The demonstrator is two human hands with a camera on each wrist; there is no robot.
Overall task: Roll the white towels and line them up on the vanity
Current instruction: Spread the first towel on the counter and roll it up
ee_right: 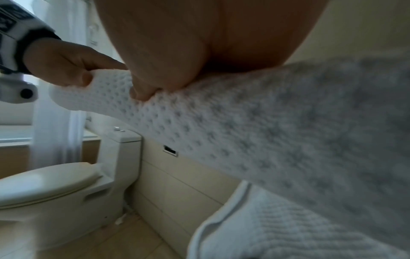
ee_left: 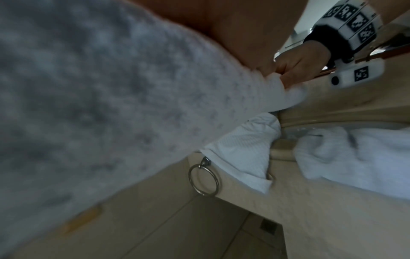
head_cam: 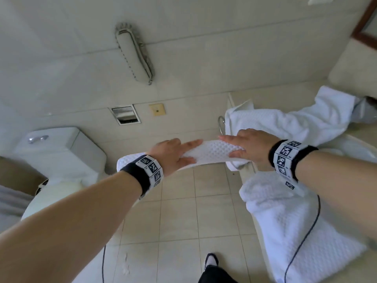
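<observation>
We see the table (head_cam: 265, 203) at the right carrying loose white towels (head_cam: 289, 227), one spilling over its edge beside a metal ring (ee_left: 204, 178), with the toilet (head_cam: 61, 152) at the left across the tiled floor (head_cam: 183, 221). Held in the air between toilet and table is the folded waffle towel (head_cam: 212, 154), stretched crosswise. Our left hand (head_cam: 173, 152) grasps one end, thumb beneath and forefinger straight along the top, while our right hand (head_cam: 251, 146) pinches the other end likewise.

A bathroom: toilet (head_cam: 61, 152), tiled floor (head_cam: 183, 211), vanity (ee_left: 332, 105), towel ring (ee_left: 204, 180).
</observation>
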